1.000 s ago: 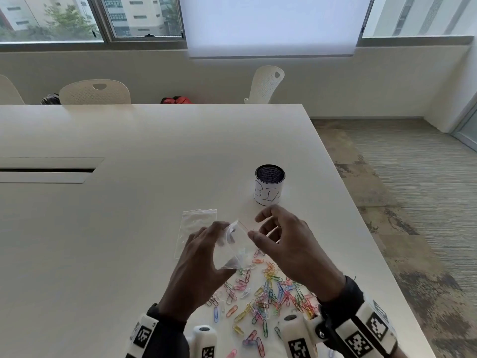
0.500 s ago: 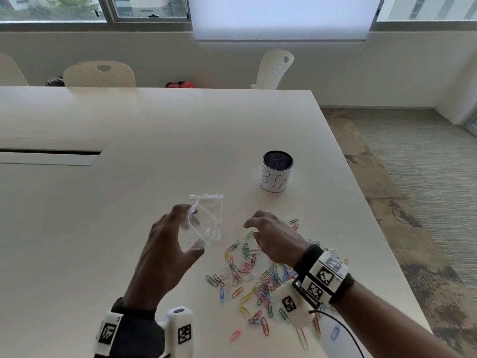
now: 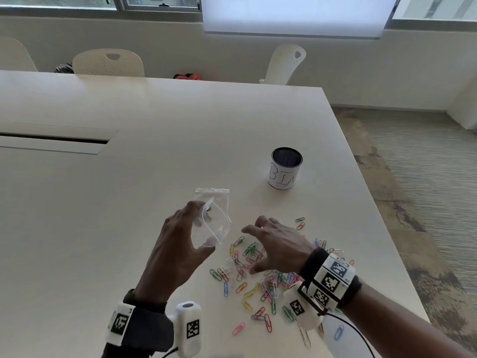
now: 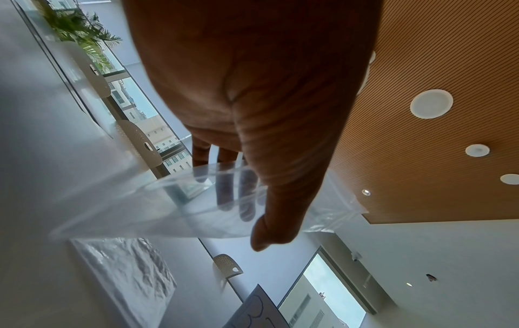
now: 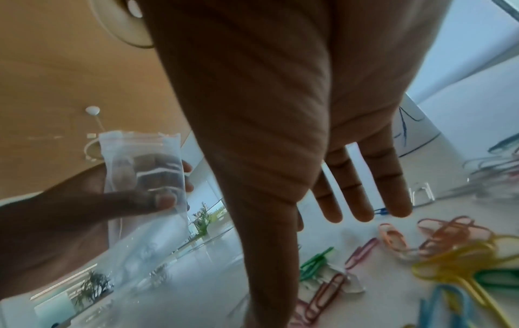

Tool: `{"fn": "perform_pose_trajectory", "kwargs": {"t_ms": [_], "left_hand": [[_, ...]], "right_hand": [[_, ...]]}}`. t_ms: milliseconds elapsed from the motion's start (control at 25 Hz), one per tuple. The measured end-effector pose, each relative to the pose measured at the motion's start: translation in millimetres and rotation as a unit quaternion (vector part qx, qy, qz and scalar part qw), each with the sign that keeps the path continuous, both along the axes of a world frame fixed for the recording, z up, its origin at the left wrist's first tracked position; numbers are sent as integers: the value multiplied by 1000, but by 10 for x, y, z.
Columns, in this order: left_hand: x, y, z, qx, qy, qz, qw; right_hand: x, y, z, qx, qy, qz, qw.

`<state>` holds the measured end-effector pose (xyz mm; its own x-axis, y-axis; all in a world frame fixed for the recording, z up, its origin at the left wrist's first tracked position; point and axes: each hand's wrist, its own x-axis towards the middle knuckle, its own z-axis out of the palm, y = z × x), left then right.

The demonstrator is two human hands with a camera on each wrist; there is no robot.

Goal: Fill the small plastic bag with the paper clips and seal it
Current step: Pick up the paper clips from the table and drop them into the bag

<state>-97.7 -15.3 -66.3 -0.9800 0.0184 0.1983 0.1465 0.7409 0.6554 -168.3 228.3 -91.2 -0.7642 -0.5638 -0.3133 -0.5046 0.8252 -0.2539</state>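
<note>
My left hand (image 3: 204, 228) grips a small clear plastic bag (image 3: 216, 228) between thumb and fingers, a little above the table; its mouth looks parted. The left wrist view shows my fingers behind the bag's film (image 4: 174, 210), and it also appears in the right wrist view (image 5: 143, 168). Coloured paper clips (image 3: 260, 285) lie scattered on the white table near its front right. My right hand (image 3: 258, 244) hovers just over the clips' left part with fingers spread and straight, holding nothing. In the right wrist view its fingers (image 5: 365, 199) reach above the clips (image 5: 449, 244).
A second clear bag (image 3: 222, 196) lies flat on the table just behind the held one. A mesh cup marked BIN (image 3: 284, 171) stands farther back right. The table's right edge (image 3: 387, 228) is close to the clips. White chairs (image 3: 108, 63) stand at the far side.
My right hand let go of the bag and dropped right and down to the clips. My left hand now holds the bag alone, shifted a little left.
</note>
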Motion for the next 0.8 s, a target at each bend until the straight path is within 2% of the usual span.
{"fn": "perform_pose_trajectory", "kwargs": {"t_ms": [80, 320, 600, 720, 800], "left_hand": [[-15, 17, -1, -2, 1, -5, 1000], [-9, 80, -33, -10, 6, -9, 1000], [47, 126, -87, -16, -6, 1, 1000], [68, 175, -124, -17, -6, 1, 1000], [83, 205, -154, -15, -10, 2, 1000]], "right_hand": [[57, -22, -45, 8, 1, 2, 1000], [161, -51, -157, -113, 16, -14, 993], [170, -46, -194, -89, 87, 41, 991], [119, -24, -176, -92, 73, 42, 992], [57, 39, -145, -128, 49, 3, 991]]}}
